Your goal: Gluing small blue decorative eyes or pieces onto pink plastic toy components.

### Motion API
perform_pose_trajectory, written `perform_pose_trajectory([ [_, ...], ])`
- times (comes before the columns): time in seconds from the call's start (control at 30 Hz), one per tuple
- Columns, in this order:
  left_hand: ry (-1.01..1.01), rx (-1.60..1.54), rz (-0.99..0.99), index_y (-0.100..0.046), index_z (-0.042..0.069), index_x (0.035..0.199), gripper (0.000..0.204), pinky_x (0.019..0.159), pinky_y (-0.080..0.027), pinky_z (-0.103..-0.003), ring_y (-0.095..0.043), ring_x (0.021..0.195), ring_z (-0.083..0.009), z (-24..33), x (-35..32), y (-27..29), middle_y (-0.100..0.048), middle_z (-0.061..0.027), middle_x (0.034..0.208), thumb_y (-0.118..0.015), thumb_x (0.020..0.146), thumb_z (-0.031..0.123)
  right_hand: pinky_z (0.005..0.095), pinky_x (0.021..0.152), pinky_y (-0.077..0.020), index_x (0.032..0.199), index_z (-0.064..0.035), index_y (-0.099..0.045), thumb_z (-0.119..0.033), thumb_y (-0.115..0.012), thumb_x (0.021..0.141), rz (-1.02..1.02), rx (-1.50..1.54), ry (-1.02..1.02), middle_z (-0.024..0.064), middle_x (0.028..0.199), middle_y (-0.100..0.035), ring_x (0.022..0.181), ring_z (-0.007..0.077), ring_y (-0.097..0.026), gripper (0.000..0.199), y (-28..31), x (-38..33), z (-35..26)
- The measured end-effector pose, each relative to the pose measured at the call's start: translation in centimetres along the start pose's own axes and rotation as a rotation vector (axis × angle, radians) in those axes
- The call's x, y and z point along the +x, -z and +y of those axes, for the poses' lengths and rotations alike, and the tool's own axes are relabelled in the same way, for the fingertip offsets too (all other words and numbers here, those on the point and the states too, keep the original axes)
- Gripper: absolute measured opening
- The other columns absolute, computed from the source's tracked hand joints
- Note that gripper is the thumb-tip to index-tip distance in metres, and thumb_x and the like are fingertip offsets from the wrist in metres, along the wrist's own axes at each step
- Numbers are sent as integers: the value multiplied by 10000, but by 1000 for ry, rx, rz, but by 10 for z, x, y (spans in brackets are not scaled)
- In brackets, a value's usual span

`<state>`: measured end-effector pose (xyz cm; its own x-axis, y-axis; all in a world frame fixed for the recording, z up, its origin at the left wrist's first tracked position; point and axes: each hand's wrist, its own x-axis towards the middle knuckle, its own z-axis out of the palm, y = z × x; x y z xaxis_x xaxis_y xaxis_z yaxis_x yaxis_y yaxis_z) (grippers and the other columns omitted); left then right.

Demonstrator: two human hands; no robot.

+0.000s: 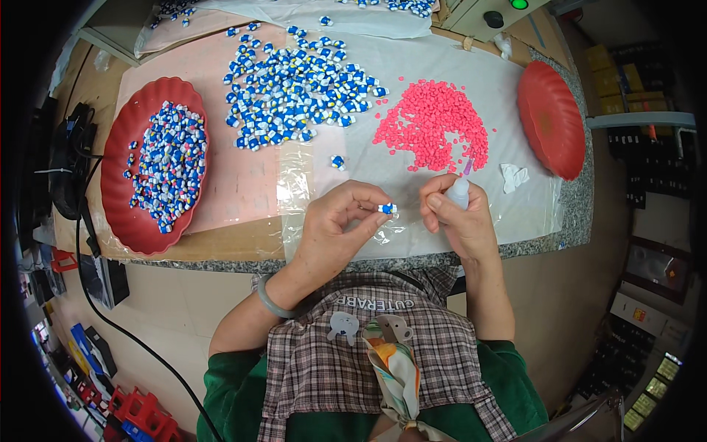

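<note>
Between its thumb and fingertips, my left hand (330, 225) pinches a small blue-and-white figurine (387, 209) near the front edge of the table. Just to the right, my right hand (471, 225) is closed round a small translucent squeeze bottle (459, 193), its thin purple needle tip (468, 168) pointing away from me. Whether my right thumb and forefinger also pinch something tiny cannot be made out. A single loose figurine (338, 162) lies beyond my left hand. Past the bottle spreads a heap of small pink pieces (434, 110), with a gap in its near side.
A large pile of blue-and-white figurines (294, 88) covers the back middle. At the left, a red scalloped dish (118, 177) holds many figurines, some showing pink bits. Another red dish (552, 121) stands far right, near a crumpled white tissue (514, 177). A black cable (140, 335) hangs at the left.
</note>
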<state>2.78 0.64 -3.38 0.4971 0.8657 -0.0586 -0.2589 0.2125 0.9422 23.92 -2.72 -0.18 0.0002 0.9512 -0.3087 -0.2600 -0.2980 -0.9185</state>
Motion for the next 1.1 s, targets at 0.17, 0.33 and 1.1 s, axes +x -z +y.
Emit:
perform_pose_trajectory([
  [0.17,-20,4,18,-623,-18,1045,185,806,-545,-250,-647,932,-120,0,0,-1,-633,-66,1042,-663,868,-53,288,555,-464,941,-4,-640,-43,-638,882,-19,139,-26,108,809,-653,602,144,-587,70,2,2,4],
  [0.33,-23,0,28,-624,-15,1059,198,814,-546,-253,-646,946,-123,-3,0,0,-633,-66,1041,-661,869,-54,297,574,-486,934,1,-638,-32,-634,877,10,120,-107,125,810,-668,620,161,-613,66,-5,-1,0],
  [1.1,-285,523,-7,-678,21,983,208,740,-541,-277,-664,893,-203,4,-3,-4,-660,-103,994,-701,792,-59,218,549,-487,1080,-38,-506,17,-681,852,-15,-543,-9,44,824,-653,650,67,-589,293,-31,-7,-8],
])
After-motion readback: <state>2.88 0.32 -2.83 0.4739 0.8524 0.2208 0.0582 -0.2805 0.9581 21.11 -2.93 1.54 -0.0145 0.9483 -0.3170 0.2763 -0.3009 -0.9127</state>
